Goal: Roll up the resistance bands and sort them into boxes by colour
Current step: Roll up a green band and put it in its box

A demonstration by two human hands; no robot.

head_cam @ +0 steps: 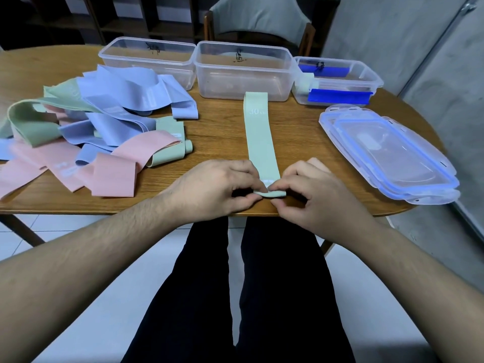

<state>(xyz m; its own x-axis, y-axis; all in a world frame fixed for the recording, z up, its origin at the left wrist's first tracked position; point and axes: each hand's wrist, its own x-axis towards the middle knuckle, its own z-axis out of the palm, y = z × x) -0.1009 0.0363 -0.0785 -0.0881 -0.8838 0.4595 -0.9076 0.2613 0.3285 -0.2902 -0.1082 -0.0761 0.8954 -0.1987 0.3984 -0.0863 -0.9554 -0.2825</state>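
Both hands are set at the near worktop edge, at 6 o'clock. The near end of the green band [262, 142] is pinched by the left hand [217, 188] from its left side and by the right hand [318, 195] from its right, fingers curled on a first small fold of the roll. The rest of the band is laid flat and straight toward 12 o'clock, its far end just before the middle box [243, 72].

A loose heap of bands [91, 132], blue, pink and green, is spread at 9 to 10 o'clock on the wooden worktop [301, 132]. Three clear boxes are lined along 12 o'clock: left box [146, 58], middle box, and right box [337, 79], in which blue pieces and a pale roll are seen. Stacked clear lids [387, 155] with blue seals are placed at 3 o'clock.
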